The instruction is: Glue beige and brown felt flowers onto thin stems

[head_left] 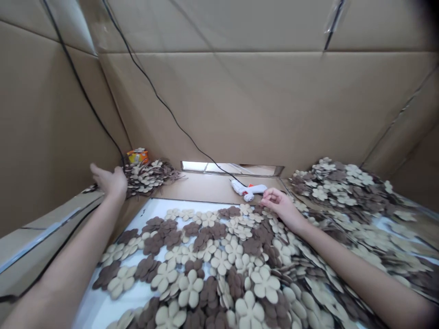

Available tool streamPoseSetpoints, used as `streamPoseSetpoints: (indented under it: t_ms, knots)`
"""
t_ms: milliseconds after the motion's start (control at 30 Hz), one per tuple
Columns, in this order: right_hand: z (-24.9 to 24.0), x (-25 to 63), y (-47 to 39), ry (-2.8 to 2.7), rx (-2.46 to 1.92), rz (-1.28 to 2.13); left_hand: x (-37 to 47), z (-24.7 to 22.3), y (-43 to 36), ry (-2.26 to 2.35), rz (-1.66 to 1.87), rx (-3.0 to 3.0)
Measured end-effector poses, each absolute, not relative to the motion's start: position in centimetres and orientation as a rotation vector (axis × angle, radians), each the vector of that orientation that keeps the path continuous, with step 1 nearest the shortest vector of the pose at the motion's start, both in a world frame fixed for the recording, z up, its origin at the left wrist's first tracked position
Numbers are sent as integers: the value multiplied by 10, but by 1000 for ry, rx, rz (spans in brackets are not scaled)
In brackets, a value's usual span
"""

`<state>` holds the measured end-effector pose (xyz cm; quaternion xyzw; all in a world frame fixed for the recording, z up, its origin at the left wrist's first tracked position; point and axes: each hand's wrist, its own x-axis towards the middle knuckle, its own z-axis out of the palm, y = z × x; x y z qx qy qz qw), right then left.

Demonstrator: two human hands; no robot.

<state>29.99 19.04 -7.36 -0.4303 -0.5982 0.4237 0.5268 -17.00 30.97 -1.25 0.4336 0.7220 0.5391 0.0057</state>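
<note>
Cream and brown flower cutouts point(190, 289) lie closest to me, scattered and overlapping over a white board point(97, 307) and thickening into heaps toward the right. Over at the left side, the person's left hand point(111, 182) is raised with its fingers spread wide, just beside a black cord point(82, 87) and a loose pile of cutouts point(147, 179); an orange-and-yellow box point(137, 156) sits behind that pile, by the cardboard wall point(219, 105). Across from it, the right hand point(280, 209) reaches to the board's far edge with its fingers bent and tips drawn close together; whether they pinch anything I can't tell. Near those fingertips lies a white glue gun point(240, 186) with red parts, a second black cord point(173, 118) running down to it. Behind the gun, a narrow slot point(195, 167) opens low in the cardboard, and another big heap of cutouts point(343, 188) rises farther right.
</note>
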Motion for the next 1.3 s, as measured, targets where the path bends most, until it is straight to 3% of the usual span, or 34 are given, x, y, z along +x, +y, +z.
streamPoseSetpoints:
  t_ms: [233, 500, 700, 933, 1300]
  knots:
    - [-74, 302, 189, -1382, -1091, 1064, -202, -45, 324, 2645, 1680, 1016]
    - [-71, 303, 190, -1345, -1081, 976, -177, -37, 304, 2620, 1708, 1693]
    - [-40, 316, 191, -1229, -1002, 764, -158, -30, 297, 2513, 1644, 2108]
    - [-1, 336, 188, -1509, -1188, 906, -150, -32, 298, 2425, 1525, 2358]
    - [-6, 360, 273, -1319, -1265, 823, -151, -35, 302, 2427, 1362, 2546]
